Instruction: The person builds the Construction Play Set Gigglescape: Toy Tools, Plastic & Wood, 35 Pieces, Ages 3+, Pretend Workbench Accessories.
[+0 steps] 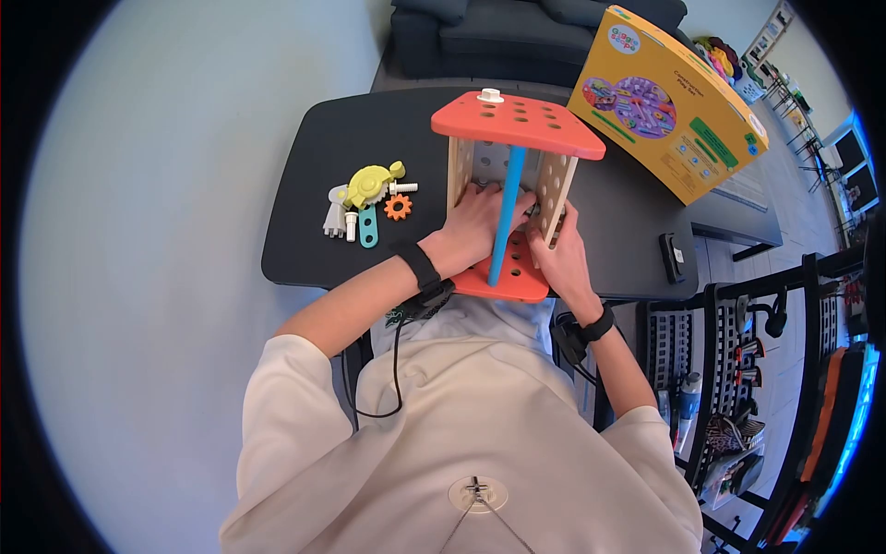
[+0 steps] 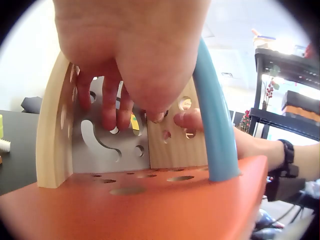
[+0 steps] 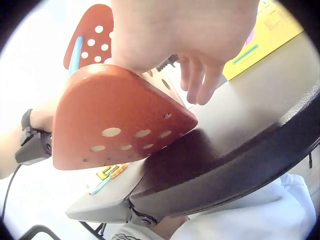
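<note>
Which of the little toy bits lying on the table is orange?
The small toothed wheel, beside the teal strip with holes. It's the only orange one; the bits around it are yellow, white, grey or teal.

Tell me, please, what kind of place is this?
Probably a living room or playroom: a dark sofa stands behind the table, which holds toy pieces and a boxed construction play set.
</note>
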The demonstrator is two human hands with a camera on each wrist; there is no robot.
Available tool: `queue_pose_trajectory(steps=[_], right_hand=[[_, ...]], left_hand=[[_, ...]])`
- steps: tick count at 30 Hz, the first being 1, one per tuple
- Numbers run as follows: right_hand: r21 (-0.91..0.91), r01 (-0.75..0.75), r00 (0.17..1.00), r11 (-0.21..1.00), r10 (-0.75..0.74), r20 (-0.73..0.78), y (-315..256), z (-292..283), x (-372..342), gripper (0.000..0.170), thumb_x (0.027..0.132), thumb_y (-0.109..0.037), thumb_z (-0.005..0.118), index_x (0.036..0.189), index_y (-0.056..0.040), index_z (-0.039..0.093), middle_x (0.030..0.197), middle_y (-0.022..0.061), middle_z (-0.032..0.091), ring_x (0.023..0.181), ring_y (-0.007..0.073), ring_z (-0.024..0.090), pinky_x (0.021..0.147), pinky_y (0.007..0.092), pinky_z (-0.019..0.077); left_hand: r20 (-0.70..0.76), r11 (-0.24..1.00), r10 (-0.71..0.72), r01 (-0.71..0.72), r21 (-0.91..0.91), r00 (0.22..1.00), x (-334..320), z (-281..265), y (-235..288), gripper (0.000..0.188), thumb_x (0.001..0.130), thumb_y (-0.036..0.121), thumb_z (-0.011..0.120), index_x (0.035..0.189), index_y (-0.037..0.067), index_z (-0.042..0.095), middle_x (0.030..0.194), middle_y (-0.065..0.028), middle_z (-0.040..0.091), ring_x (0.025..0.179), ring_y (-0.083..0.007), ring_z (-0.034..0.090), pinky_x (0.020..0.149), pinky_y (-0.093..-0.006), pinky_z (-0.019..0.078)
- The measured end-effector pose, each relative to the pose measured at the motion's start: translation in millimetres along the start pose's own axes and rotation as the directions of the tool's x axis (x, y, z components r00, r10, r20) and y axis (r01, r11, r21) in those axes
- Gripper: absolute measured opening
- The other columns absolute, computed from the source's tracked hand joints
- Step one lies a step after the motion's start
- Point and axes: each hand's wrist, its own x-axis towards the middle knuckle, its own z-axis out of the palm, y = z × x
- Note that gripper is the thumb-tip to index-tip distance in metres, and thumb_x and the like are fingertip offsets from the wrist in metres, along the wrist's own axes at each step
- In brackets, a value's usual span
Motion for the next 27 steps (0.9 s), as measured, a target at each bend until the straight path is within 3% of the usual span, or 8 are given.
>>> queue_pose_trajectory(steps=[4, 6, 10, 13, 16, 22, 25, 27], right_hand=[[0.064, 0.013, 1.0, 0.998, -0.013, -0.007, 7.2, 4.0, 1.9, 0.076, 0.096, -0.022, 0.07, 0.155, 0.0009, 0.029, 0.117, 0.0238, 0.074, 0.079, 0.0291, 0.077, 0.068, 0.0386, 0.0606], [0.092, 0.104, 0.992, 0.99, -0.097, -0.075, 12.4, 7.6, 2.8, 0.076, 0.097, -0.021, 0.07, 0.155, 0.0009, 0.027, 0.116, 0.0228, 0.075, 0.075, 0.0294, 0.076, 0.069, 0.039, 0.0609], [0.084, 0.031, 0.999, 0.996, -0.029, -0.031, 4.5, 1.2, -0.5, 0.077, 0.097, -0.021, 0.07, 0.156, 0.001, 0.026, 0.119, 0.0236, 0.074, 0.079, 0.0294, 0.077, 0.069, 0.0391, 0.061], [0.116, -0.02, 1.0, 0.993, 0.018, 0.018, 7.3, 2.2, -0.4, 0.079, 0.097, -0.021, 0.071, 0.157, 0.0008, 0.024, 0.123, 0.0253, 0.073, 0.091, 0.0311, 0.078, 0.071, 0.0383, 0.0617], [0.116, 0.056, 0.998, 0.992, -0.054, -0.021, 20.4, 7.0, -1.2, 0.082, 0.098, -0.022, 0.072, 0.159, 0.0005, 0.022, 0.128, 0.0272, 0.071, 0.105, 0.035, 0.077, 0.079, 0.0399, 0.0623], [0.251, 0.02, 0.996, 0.968, -0.042, 0.085, 19.0, -4.8, -10.4, 0.089, 0.105, -0.028, 0.067, 0.168, -0.0023, 0.01, 0.149, 0.0323, 0.056, 0.128, 0.0384, 0.068, 0.099, 0.0456, 0.0586], [0.167, 0.149, 0.983, 0.975, -0.164, 0.08, 48.9, -5.2, -1.0, 0.077, 0.111, -0.032, 0.056, 0.169, -0.0031, 0.014, 0.156, 0.0324, 0.047, 0.133, 0.0342, 0.063, 0.105, 0.0446, 0.0572], [0.373, 0.12, 0.989, 0.92, -0.142, 0.033, 44.0, -5.2, -1.4, 0.062, 0.115, -0.031, 0.045, 0.167, -0.003, 0.026, 0.157, 0.0271, 0.046, 0.134, 0.0306, 0.061, 0.11, 0.0436, 0.0553]], left_hand=[[-0.039, 0.999, 0.029, -0.03, -0.022, 0.999, -1.1, 0.8, -2.3, 0.035, 0.1, 0.024, 0.064, 0.134, 0.012, 0.061, 0.108, -0.0111, 0.064, 0.097, -0.0355, 0.07, 0.089, -0.052, 0.0517], [-0.052, 0.999, 0.034, -0.035, -0.024, 0.998, -1.6, 2.8, -3.6, 0.037, 0.1, 0.022, 0.064, 0.136, 0.012, 0.06, 0.111, -0.0114, 0.064, 0.098, -0.0362, 0.071, 0.091, -0.0523, 0.0517], [-0.053, 1.0, 0.029, -0.029, 0.004, 0.998, -0.8, 3.3, -3.4, 0.035, 0.099, 0.019, 0.065, 0.134, 0.011, 0.062, 0.116, -0.01, 0.064, 0.104, -0.0361, 0.069, 0.097, -0.0526, 0.0494], [-0.081, 1.0, 0.029, -0.029, 0.002, 0.996, 0.5, 4.7, -2.9, 0.032, 0.099, 0.018, 0.066, 0.131, 0.011, 0.064, 0.117, -0.0095, 0.065, 0.108, -0.0354, 0.068, 0.1, -0.0524, 0.0478], [-0.101, 1.0, 0.025, -0.026, -0.013, 0.995, 0.9, 6.9, -3.0, 0.03, 0.101, 0.019, 0.066, 0.129, 0.011, 0.065, 0.117, -0.0096, 0.065, 0.109, -0.0351, 0.067, 0.102, -0.0519, 0.047], [-0.111, 0.998, 0.03, -0.035, -0.045, 0.993, 0.9, 10.0, -6.8, 0.028, 0.103, 0.022, 0.065, 0.129, 0.011, 0.066, 0.117, -0.0092, 0.066, 0.107, -0.0351, 0.066, 0.102, -0.0481, 0.048], [-0.119, 0.999, 0.037, -0.041, -0.027, 0.992, 0.2, 9.5, -7.0, 0.03, 0.104, 0.022, 0.064, 0.131, 0.011, 0.065, 0.116, -0.0096, 0.067, 0.107, -0.0353, 0.066, 0.102, -0.0466, 0.0486], [-0.132, 0.998, 0.05, -0.054, -0.026, 0.99, -1.3, 9.3, -6.3, 0.031, 0.104, 0.022, 0.063, 0.133, 0.011, 0.065, 0.116, -0.0102, 0.067, 0.107, -0.0356, 0.066, 0.102, -0.0461, 0.0488]])
